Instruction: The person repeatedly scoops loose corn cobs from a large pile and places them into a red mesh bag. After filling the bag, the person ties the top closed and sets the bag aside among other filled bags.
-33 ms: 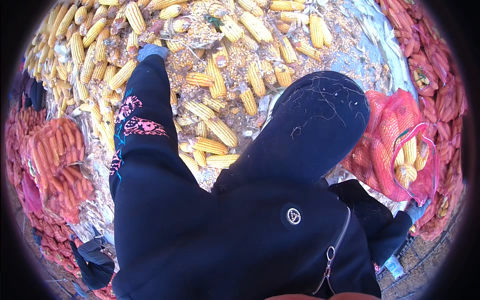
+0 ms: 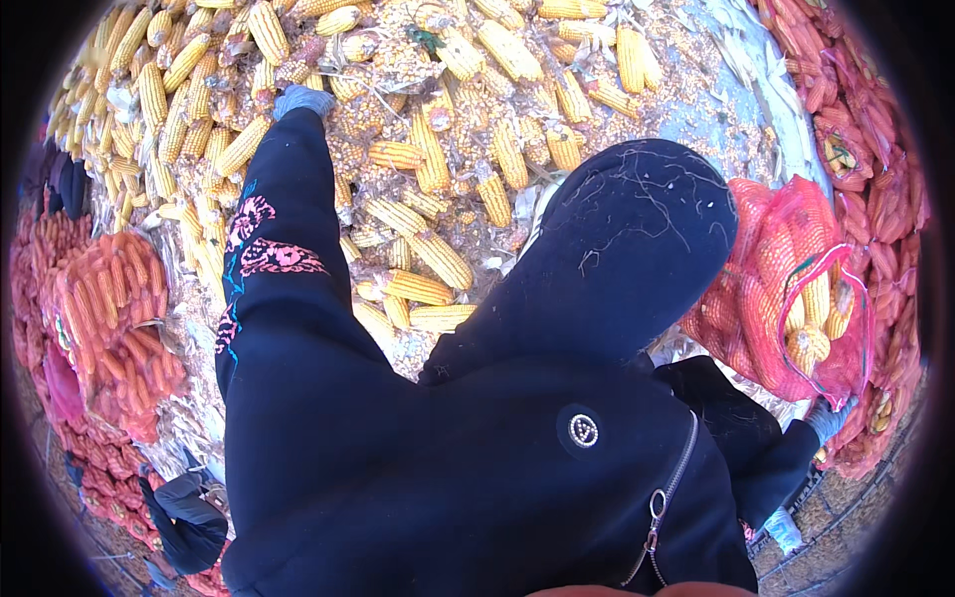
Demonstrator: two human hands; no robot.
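Note:
Out in the pile of yellow corn cobs is my left hand, in a grey-blue glove. It lies against a reddish-ended cob and loose kernels. Its fingers point away from me and are mostly hidden, so whether they grip a cob cannot be told. At the far right, my gloved right hand is closed on the lower rim of a red mesh sack. The sack's mouth hangs wide, showing several corn cobs inside.
Corn cobs and loose kernels spread in front of me, around my raised dark knee. Filled red mesh sacks line the right and left. Another person's dark sleeve shows at lower left.
My left forearm has shifted very slightly to the left. The right hand and the sack have stayed in place.

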